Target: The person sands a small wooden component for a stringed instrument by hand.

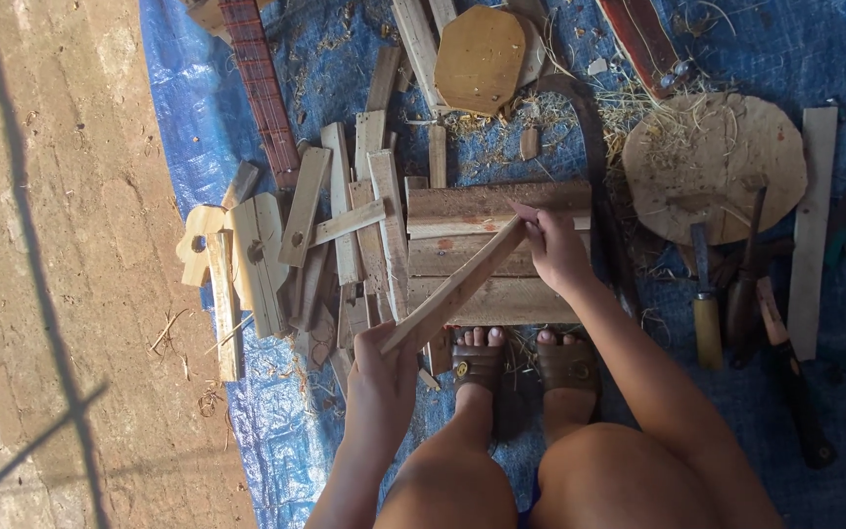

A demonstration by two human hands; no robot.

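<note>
Item: wood strip (pixel 454 286), long axis slanting from my left hand (pixel 384 377), clenched on its near end, up to my right hand (pixel 555 250), fingers gripping its far end, above stacked boards (pixel 487 211) on blue tarp (pixel 188 118).

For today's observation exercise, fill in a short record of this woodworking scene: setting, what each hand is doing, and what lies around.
Setting: blue tarp on a bare floor, strewn with shavings
Left hand: grips the near end of a long wooden slat
Right hand: holds the slat's far end
Under the slat: stacked wooden planks
Left of it: pile of wood offcuts
Right side: chisels beside a round wooden disc
Top left: fretted instrument neck
</note>
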